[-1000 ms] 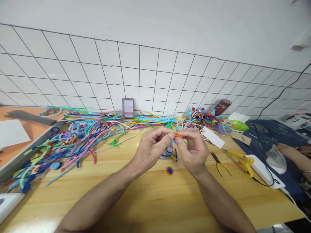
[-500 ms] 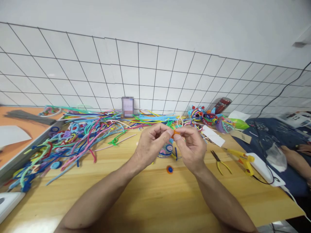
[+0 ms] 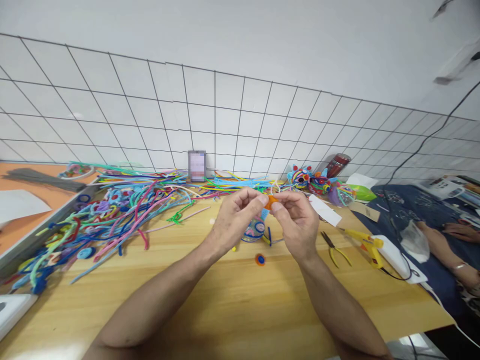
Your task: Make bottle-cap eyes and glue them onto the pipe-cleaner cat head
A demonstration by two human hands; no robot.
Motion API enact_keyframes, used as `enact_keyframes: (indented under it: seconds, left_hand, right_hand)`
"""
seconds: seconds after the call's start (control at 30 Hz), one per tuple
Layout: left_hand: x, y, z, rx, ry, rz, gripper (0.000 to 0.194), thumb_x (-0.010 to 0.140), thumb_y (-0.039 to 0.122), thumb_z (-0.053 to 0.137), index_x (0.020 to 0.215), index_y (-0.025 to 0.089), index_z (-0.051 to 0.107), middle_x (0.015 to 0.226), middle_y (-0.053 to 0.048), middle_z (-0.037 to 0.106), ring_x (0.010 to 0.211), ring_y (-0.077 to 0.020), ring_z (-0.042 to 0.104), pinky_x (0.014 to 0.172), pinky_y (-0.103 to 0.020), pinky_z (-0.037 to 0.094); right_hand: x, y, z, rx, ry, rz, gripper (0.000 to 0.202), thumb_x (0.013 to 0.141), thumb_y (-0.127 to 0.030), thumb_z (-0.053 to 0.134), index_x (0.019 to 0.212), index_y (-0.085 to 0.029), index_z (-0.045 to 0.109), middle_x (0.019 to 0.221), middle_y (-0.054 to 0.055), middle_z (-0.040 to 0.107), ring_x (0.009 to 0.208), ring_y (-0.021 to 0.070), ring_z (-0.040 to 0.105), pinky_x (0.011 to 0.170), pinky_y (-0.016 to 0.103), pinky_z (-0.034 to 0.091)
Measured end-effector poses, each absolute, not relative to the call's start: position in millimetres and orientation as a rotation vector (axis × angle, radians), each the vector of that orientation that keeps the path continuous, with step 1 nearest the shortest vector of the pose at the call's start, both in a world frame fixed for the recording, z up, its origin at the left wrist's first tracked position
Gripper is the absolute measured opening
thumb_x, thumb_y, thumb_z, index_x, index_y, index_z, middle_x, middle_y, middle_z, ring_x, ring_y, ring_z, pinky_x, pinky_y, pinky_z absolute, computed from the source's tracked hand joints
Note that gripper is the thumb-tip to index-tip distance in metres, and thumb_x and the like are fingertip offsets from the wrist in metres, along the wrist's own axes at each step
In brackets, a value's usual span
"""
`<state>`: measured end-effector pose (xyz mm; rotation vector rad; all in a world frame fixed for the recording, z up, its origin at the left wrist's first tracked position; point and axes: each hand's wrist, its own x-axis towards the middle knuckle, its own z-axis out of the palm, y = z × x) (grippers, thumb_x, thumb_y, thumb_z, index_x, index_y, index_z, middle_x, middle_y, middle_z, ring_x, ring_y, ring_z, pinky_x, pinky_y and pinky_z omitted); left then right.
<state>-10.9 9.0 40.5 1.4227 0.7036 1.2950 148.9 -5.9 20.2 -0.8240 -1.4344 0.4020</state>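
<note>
Wooden table [image 3: 225, 315]: left hand [image 3: 238, 216], right hand [image 3: 300, 222], each grip pinching one orange piece [image 3: 270, 202] (one blue-centred disc [image 3: 260, 259] nearby).

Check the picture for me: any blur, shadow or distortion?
Head view: phone screen pixelated; wall lines increasingly slanted toward the sides; soft shadow on the table, bottom middle; orange piece pinched between left hand and right hand, too soft for fine detail.

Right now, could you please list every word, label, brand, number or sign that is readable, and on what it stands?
No text can be read with certainty.
Phone: screen pixelated, unreadable.
White object at far right: dark marks, perhaps numerals, too blurred to read.
Red cylinder: no lettering distinguishable.
Yellow glue gun: any markings are too small.
</note>
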Motion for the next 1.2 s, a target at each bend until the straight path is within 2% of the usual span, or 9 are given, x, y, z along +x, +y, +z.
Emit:
enact_keyframes:
  seconds: [0.1,0.2,0.33,0.57,0.77,0.83,0.93,1.07,1.2]
  left_hand:
    - [-9,7,41,1.431,0.723,1.256,0.046,0.088,0.059,0.078,0.075,0.017,0.063,0.067,0.001,0.06,0.061,-0.011,0.052,0.059,-0.023,0.044]
    - [-7,5,37,1.476,0.706,1.256,0.049,0.092,0.062,0.072,0.074,0.018,0.062,0.067,0.001,0.059,0.062,-0.0113,0.05,0.059,-0.023,0.044]
    - [-3,0,32,1.515,0.659,1.247,0.048,0.1,0.063,0.062,0.088,0.017,0.068,0.073,0.0,0.063,0.061,-0.0109,0.048,0.058,-0.024,0.041]
    - [5,-12,31,1.535,0.625,1.205,0.036,0.099,0.054,0.069,0.096,0.018,0.072,0.069,0.003,0.062,0.055,-0.0097,0.044,0.053,-0.025,0.037]
    - [12,-13,26,1.566,0.663,1.229,0.038,0.098,0.057,0.071,0.088,0.02,0.072,0.066,0.003,0.061,0.053,-0.0098,0.041,0.054,-0.026,0.038]
    - [13,-13,24,1.57,0.684,1.258,0.047,0.095,0.061,0.075,0.073,0.02,0.066,0.061,0.003,0.055,0.053,-0.0098,0.039,0.052,-0.026,0.036]
    - [16,-16,17,1.594,0.679,1.297,0.067,0.095,0.061,0.074,0.053,0.019,0.043,0.052,0.004,0.037,0.05,-0.0087,0.031,0.049,-0.026,0.029]
    - [29,-27,-2,1.781,0.573,1.071,0.072,0.106,0.053,0.059,0.051,0.018,0.03,0.05,0.005,0.023,0.047,-0.0072,0.02,0.048,-0.027,0.019]
    - [53,-43,-45,2.011,0.371,0.583,0.065,0.107,0.043,0.057,0.053,0.019,0.029,0.048,0.006,0.026,0.043,-0.0067,0.024,0.048,-0.028,0.018]
  right_hand:
    - [150,-10,20,-0.816,-1.438,0.428,0.007,0.097,-0.027,0.072,0.103,-0.024,0.074,0.083,-0.001,0.07,0.073,0.0148,0.065,0.068,0.029,0.057]
    - [157,-16,19,-0.848,-1.432,0.461,0.008,0.096,-0.029,0.073,0.102,-0.024,0.075,0.083,0.0,0.071,0.072,0.0151,0.066,0.067,0.03,0.058]
    - [186,-18,12,-0.917,-1.346,0.484,0.012,0.093,-0.033,0.076,0.101,-0.023,0.075,0.085,0.001,0.074,0.069,0.0139,0.066,0.062,0.028,0.055]
    - [281,3,-46,-1.324,-1.288,0.646,0.027,0.086,-0.043,0.071,0.1,-0.02,0.076,0.077,0.001,0.074,0.061,0.0132,0.06,0.056,0.026,0.049]
    - [324,17,-102,-1.658,-1.334,0.538,0.02,0.075,-0.037,0.075,0.083,-0.02,0.079,0.091,0.008,0.08,0.078,0.0203,0.066,0.074,0.035,0.053]
    - [329,18,-110,-1.681,-1.323,0.495,0.023,0.079,-0.039,0.071,0.088,-0.02,0.08,0.094,0.007,0.081,0.082,0.0214,0.067,0.079,0.036,0.053]
    - [333,17,-113,-1.676,-1.342,0.492,0.028,0.084,-0.043,0.067,0.092,-0.02,0.081,0.088,0.005,0.08,0.079,0.0207,0.067,0.077,0.035,0.051]
    - [335,12,-109,-1.656,-1.355,0.492,0.029,0.086,-0.043,0.067,0.094,-0.019,0.081,0.086,0.004,0.078,0.076,0.0188,0.067,0.075,0.033,0.05]
    - [335,6,-101,-1.621,-1.375,0.469,0.028,0.089,-0.042,0.066,0.096,-0.019,0.081,0.086,0.003,0.079,0.076,0.0191,0.067,0.074,0.033,0.051]
